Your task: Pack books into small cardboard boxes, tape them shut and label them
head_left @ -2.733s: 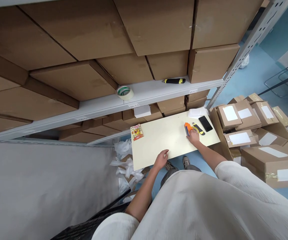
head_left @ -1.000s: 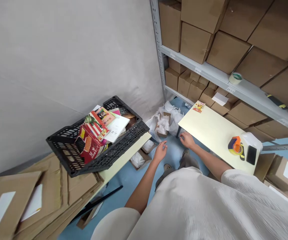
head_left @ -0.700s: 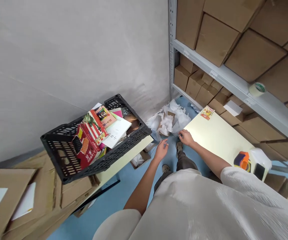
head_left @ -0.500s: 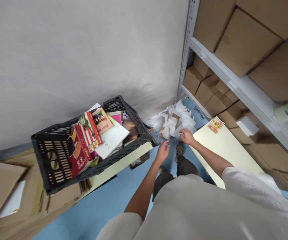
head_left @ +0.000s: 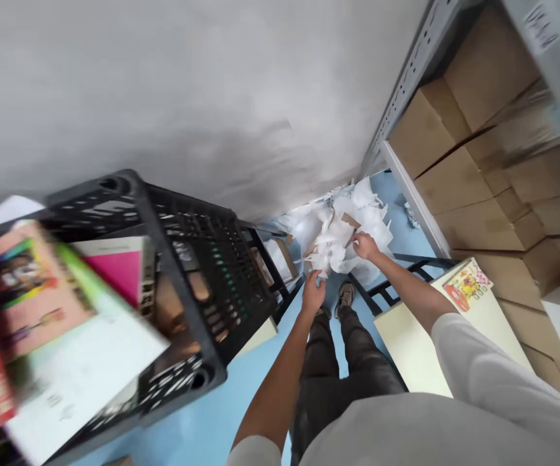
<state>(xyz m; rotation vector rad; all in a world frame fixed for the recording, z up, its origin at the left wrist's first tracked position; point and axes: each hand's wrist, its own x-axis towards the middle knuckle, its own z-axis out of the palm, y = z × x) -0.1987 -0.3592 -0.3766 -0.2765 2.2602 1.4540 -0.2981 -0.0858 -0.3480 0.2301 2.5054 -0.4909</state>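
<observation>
A brown cardboard box (head_left: 350, 221) stands low by the wall, heaped with crumpled white packing paper (head_left: 331, 243) that hides much of it. My left hand (head_left: 313, 292) is at the near left side of the box, fingers curled in at its edge beside the paper. On the other side, my right hand (head_left: 366, 246) has its fingers bent against the box's right edge. Both hands look closed on the box, though the fingertips are partly covered by paper and small in view.
On the left, a black plastic crate (head_left: 177, 285) holds several books and papers. A pale yellow board (head_left: 449, 323) with a colourful card (head_left: 467, 285) lies to the right. Metal shelving (head_left: 415, 200) with stacked cardboard boxes (head_left: 474, 175) rises beyond it. My feet stand on the blue floor (head_left: 202, 414).
I have leaned forward and closer to the paper-filled box. Both hands have gone from open above the floor to closed at its sides. The crate now looms larger at left.
</observation>
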